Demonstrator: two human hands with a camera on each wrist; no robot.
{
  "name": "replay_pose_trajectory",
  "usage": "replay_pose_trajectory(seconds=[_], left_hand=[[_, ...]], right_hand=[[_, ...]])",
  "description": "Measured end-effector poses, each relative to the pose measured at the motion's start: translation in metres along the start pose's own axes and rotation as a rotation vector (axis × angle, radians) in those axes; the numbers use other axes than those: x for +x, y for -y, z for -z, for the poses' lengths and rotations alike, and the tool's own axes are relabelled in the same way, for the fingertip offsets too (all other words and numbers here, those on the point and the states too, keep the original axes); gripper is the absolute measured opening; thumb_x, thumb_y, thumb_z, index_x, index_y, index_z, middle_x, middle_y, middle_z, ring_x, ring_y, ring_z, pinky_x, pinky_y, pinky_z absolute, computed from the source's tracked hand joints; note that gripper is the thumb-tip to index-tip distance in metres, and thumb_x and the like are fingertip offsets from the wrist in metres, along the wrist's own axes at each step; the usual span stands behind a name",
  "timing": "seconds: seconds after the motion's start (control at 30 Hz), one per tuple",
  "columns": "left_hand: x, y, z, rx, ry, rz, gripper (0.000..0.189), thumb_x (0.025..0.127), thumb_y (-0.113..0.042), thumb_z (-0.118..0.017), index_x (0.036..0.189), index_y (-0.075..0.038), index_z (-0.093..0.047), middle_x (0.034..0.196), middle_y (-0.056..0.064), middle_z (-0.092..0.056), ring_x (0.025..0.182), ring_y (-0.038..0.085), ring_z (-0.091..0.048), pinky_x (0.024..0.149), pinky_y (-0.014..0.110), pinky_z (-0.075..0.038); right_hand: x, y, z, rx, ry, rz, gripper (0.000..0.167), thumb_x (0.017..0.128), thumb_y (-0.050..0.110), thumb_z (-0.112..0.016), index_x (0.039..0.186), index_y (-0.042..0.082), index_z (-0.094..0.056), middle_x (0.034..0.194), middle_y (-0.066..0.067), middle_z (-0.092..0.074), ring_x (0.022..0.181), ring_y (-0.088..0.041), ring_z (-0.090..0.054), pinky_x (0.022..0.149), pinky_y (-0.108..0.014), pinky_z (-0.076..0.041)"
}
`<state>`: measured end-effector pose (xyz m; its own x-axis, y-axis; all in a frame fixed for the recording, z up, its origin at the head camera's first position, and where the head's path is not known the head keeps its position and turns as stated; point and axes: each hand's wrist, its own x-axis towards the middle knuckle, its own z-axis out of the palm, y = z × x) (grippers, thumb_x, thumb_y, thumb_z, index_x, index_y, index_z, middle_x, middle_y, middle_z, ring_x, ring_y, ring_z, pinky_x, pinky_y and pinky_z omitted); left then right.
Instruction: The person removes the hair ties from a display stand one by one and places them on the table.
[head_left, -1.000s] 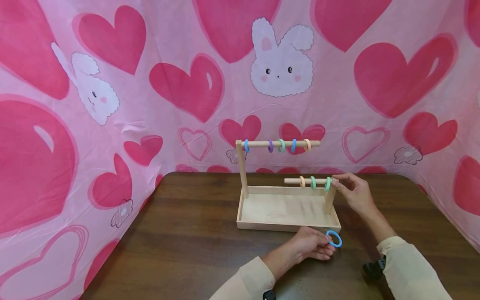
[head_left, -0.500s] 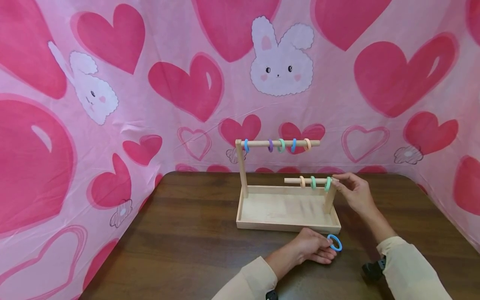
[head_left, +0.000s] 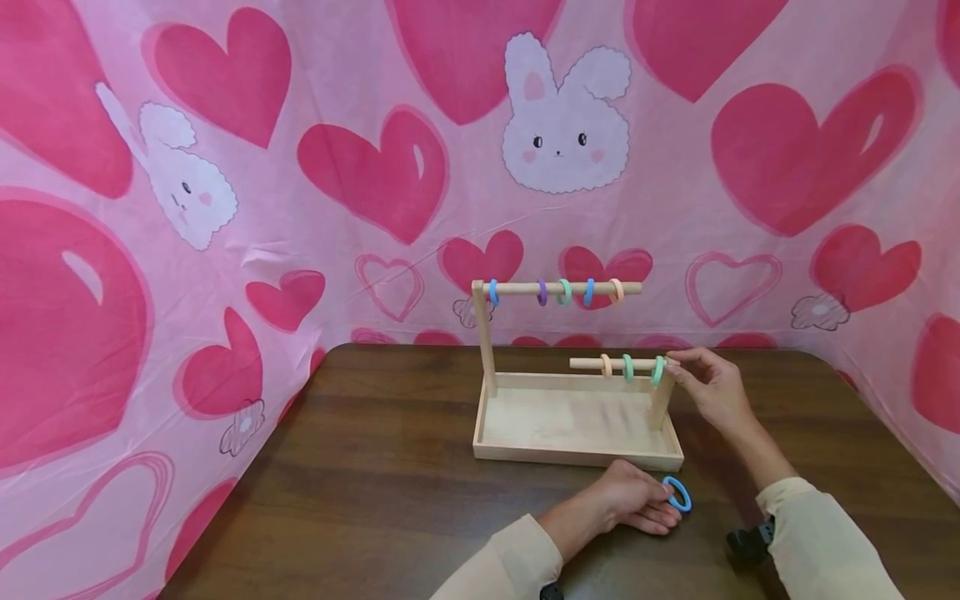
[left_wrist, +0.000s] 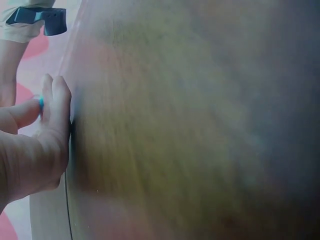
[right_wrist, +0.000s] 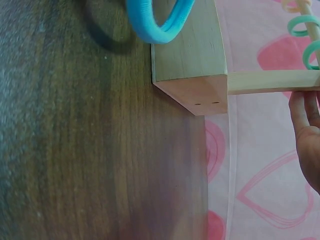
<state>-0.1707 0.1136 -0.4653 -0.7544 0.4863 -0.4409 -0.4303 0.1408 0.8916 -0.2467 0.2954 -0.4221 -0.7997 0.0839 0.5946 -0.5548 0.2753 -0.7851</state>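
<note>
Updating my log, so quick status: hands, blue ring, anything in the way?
Left hand pinching blue ring, in front of tray. Right hand on short post. Lower bar holds three rings; nothing seen blocking blue ring.

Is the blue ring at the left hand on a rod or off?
Off: the left hand pinches the blue ring in front of the tray, apart from the upper rod and lower rod.
</note>
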Motion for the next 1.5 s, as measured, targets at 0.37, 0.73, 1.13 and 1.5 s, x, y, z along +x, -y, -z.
replay_pose_trajectory(seconds=[0.37, 0.73, 1.13, 1.5], left_hand=[[-0.001, -0.002, -0.002, 0.068, -0.042, 0.024, 0.020, 0.095, -0.008, -0.068, 0.077, 0.000, -0.072, 0.095, 0.031, -0.075, 0.082, 0.027, -0.078, 0.072, 0.037, -0.064], [-0.005, -0.011, 0.008, 0.291, -0.116, -0.082, 0.020, 0.092, -0.010, -0.073, 0.075, 0.002, -0.074, 0.075, 0.027, -0.074, 0.065, 0.030, -0.076, 0.046, 0.027, -0.056], [-0.012, -0.022, 0.023, 0.461, -0.079, -0.127, 0.021, 0.093, -0.014, -0.073, 0.080, 0.002, -0.077, 0.060, 0.012, -0.069, 0.050, 0.012, -0.062, 0.048, 0.026, -0.056], [-0.010, -0.048, 0.050, 0.383, -0.154, -0.400, 0.013, 0.093, -0.013, -0.073, 0.097, -0.001, -0.076, 0.074, 0.011, -0.075, 0.056, 0.005, -0.064, 0.055, 0.021, -0.057]], right_hand=[[-0.001, -0.001, 0.000, -0.032, -0.008, 0.011, 0.015, 0.090, -0.013, -0.066, 0.106, -0.013, -0.067, 0.095, 0.032, -0.069, 0.084, 0.015, -0.064, 0.073, -0.006, -0.052], [-0.001, 0.002, 0.001, -0.063, -0.021, 0.007, 0.017, 0.089, -0.013, -0.067, 0.106, -0.017, -0.064, 0.094, 0.033, -0.068, 0.085, 0.017, -0.063, 0.073, -0.005, -0.051], [-0.001, 0.001, -0.002, -0.018, -0.028, -0.007, 0.018, 0.088, -0.016, -0.066, 0.106, -0.015, -0.066, 0.094, 0.030, -0.070, 0.084, 0.015, -0.064, 0.072, -0.005, -0.052], [0.002, -0.001, -0.002, -0.029, -0.025, -0.021, 0.019, 0.088, -0.016, -0.066, 0.107, -0.016, -0.065, 0.093, 0.032, -0.069, 0.083, 0.015, -0.064, 0.071, -0.005, -0.051]])
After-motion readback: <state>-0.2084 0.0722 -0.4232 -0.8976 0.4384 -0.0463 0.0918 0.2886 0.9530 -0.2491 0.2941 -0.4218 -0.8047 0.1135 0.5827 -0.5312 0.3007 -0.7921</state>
